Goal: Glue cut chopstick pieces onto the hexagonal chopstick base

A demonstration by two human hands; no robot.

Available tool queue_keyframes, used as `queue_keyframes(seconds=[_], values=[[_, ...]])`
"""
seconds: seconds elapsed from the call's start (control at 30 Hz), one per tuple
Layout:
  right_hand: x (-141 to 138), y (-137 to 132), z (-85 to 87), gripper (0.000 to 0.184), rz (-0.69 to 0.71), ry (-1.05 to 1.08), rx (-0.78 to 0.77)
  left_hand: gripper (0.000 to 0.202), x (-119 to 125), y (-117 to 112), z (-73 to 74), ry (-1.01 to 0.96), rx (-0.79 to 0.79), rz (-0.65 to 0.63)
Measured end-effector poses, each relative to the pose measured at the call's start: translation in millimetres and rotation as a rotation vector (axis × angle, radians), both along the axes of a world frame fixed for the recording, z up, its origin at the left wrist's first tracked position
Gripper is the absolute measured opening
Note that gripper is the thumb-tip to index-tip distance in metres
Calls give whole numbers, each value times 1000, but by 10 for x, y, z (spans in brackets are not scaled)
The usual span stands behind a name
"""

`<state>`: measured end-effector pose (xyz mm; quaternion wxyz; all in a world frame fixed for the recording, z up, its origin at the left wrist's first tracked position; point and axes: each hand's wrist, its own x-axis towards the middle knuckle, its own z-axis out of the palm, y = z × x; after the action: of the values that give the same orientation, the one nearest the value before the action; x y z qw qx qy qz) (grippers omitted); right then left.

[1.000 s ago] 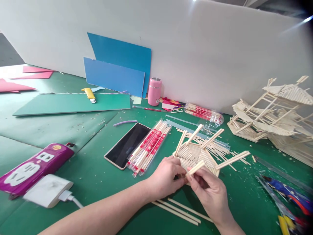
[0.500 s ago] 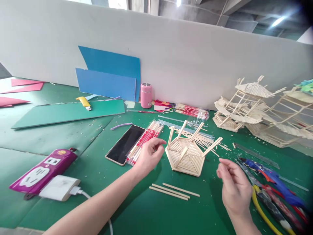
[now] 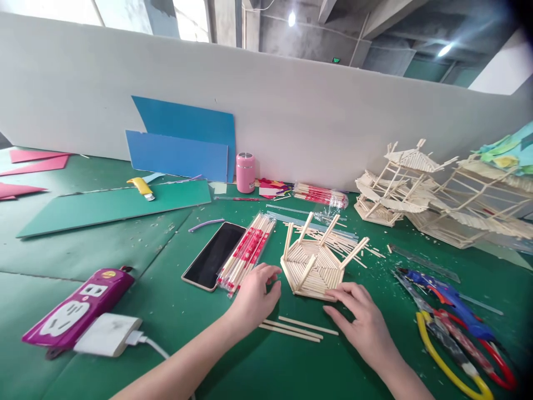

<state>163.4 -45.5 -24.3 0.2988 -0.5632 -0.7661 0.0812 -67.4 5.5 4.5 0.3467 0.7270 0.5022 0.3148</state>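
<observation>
Evidently steadying it, both open, empty hands flanked the hexagonal stick frame (image 3: pixel 314 266) on the green mat (image 3: pixel 166 300) — left hand (image 3: pixel 254 294) just beside its edge, right hand (image 3: pixel 358 319) touching its near rim.

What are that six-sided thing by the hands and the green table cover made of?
The pale hexagonal stick base looks like bare wood or bamboo: matte cream sticks laid side by side. The green table cover seems a soft matte mat, perhaps foam or rubber: seams and lifted edges show.

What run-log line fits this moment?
left hand: open, beside stick base | right hand: open, at its edge | loose sticks: between hands
</observation>
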Motion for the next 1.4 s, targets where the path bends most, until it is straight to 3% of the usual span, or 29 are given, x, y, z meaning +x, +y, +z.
queue_keyframes(seconds=[0.1, 0.3, 0.6, 0.8, 1.03, 1.23, 1.4], values=[[-35, 70, -30, 16, 35, -69, 9, 24, 10, 64, -35, -41, -23, 24], [-21, 133, -57, 15, 80, 8, 4, 23, -15, 88, -91, -164, -116, 52], [225, 185, 170, 10, 58, 190, -67, 51, 144, 162, -59, -428, -437, 47], [346, 198, 233, 8, 59, 242, -126, 64, 346, 321, -22, -569, -547, -25], [383, 116, 201, 7, 68, 339, -205, 51, 481, 353, 118, -703, -530, -170], [469, 68, 26, 11, 54, 451, -171, 50, 560, 218, 208, -800, -499, -207], [584, 93, -71, 5, -7, 556, -81, 55, 617, -48, 222, -656, -345, -151]])
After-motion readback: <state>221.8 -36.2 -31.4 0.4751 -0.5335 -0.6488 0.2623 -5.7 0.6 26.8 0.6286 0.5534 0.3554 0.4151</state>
